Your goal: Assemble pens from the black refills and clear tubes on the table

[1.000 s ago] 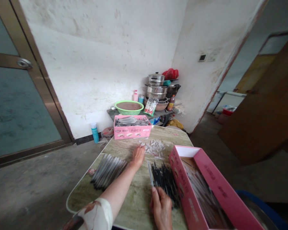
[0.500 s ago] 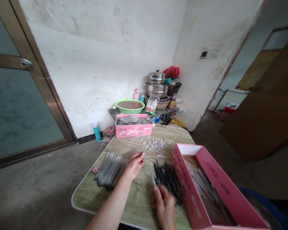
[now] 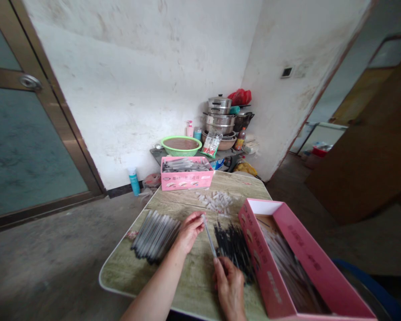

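Above the table [image 3: 194, 278], the left hand [image 3: 190, 229] now meets the tube [image 3: 209, 236].

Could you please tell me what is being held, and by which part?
The right hand holds a slim translucent tube by its near end, while the left hand pinches its pale far tip.

Toward seven o'clock, a smooth bare left forearm [image 3: 157, 283] narrows into a bare, slim-fingered left hand [image 3: 189, 231]. Between five and six o'clock, the bare right hand [image 3: 230, 285] shows a broad, rounded back.
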A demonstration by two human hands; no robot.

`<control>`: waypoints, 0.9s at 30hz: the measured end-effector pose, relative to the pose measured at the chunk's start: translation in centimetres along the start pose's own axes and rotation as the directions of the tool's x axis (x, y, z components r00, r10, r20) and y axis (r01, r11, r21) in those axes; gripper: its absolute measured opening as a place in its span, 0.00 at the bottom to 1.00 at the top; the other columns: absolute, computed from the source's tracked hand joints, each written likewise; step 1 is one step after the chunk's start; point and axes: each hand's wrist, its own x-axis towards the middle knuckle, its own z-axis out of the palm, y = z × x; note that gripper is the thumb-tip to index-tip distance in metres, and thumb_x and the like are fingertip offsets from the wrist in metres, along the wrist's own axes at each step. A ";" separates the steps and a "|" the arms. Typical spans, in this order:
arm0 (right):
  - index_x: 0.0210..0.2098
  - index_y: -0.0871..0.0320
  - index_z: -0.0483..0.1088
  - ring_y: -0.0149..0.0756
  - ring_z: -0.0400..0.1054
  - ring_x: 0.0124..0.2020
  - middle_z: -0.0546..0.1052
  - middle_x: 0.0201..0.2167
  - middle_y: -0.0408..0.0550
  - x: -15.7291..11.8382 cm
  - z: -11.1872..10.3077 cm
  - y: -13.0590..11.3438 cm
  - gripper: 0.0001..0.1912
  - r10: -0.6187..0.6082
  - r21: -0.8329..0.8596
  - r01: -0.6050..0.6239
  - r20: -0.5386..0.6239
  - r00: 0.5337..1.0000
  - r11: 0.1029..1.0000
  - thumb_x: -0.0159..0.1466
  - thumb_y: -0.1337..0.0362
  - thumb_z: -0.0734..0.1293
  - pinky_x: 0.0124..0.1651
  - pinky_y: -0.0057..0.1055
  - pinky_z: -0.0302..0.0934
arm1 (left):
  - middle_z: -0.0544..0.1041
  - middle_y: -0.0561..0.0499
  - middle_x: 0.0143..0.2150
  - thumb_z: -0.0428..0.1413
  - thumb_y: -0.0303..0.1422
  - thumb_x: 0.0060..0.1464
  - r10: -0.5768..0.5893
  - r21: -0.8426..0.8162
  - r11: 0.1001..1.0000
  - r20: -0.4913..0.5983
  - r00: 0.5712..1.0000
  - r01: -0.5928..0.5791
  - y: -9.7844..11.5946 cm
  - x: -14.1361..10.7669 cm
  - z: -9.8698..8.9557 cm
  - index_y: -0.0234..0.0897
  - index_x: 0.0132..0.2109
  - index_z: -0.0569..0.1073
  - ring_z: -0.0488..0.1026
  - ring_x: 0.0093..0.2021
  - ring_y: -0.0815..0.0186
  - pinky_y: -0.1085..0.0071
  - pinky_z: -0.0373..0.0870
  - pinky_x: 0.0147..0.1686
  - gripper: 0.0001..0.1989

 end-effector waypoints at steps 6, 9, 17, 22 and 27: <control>0.25 0.58 0.69 0.30 0.61 0.14 0.66 0.14 0.40 -0.1 0.0 -0.1 0.21 0.011 0.020 -0.011 -0.025 1.000 1.000 0.64 0.49 0.59 0.18 0.23 0.53 | 0.76 0.50 0.30 0.64 0.36 0.44 0.028 0.141 0.990 0.018 0.999 -0.030 0.1 -0.4 0.4 0.32 0.40 0.76 0.68 0.26 0.74 0.78 0.62 0.26 0.16; 0.27 0.59 0.71 0.31 0.62 0.14 0.67 0.14 0.41 0.0 0.1 -0.1 0.21 -0.001 0.016 0.002 -0.048 0.999 1.000 0.64 0.49 0.59 0.18 0.23 0.55 | 0.74 0.51 0.28 0.64 0.38 0.44 0.071 0.203 0.977 0.004 0.997 -0.070 0.0 -0.3 0.4 0.32 0.39 0.76 0.67 0.24 0.73 0.77 0.62 0.25 0.17; 0.35 0.60 0.75 0.34 0.66 0.16 0.73 0.17 0.45 0.0 0.1 0.0 0.19 -0.116 -0.095 0.110 -0.057 0.992 0.989 0.64 0.52 0.60 0.18 0.24 0.56 | 0.72 0.52 0.26 0.66 0.40 0.39 0.048 0.248 0.968 -0.063 0.997 -0.031 -0.1 -0.1 0.2 0.30 0.38 0.76 0.65 0.22 0.74 0.77 0.60 0.21 0.21; 0.34 0.60 0.74 0.35 0.66 0.17 0.74 0.19 0.47 0.0 0.2 0.0 0.21 -0.158 -0.175 0.142 -0.080 0.984 0.974 0.66 0.52 0.57 0.22 0.26 0.57 | 0.70 0.54 0.24 0.65 0.42 0.40 0.038 0.285 0.958 -0.025 0.999 -0.029 -0.2 -0.2 0.2 0.29 0.41 0.77 0.64 0.20 0.75 0.78 0.59 0.19 0.23; 0.30 0.60 0.73 0.33 0.61 0.15 0.68 0.15 0.44 0.1 0.2 0.1 0.21 -0.153 -0.160 0.137 -0.089 0.984 0.978 0.66 0.52 0.57 0.20 0.27 0.52 | 0.69 0.54 0.22 0.65 0.43 0.41 0.084 0.298 0.952 -0.038 0.996 -0.068 -0.3 -0.3 1.0 0.29 0.41 0.77 0.62 0.19 0.75 0.78 0.56 0.18 0.23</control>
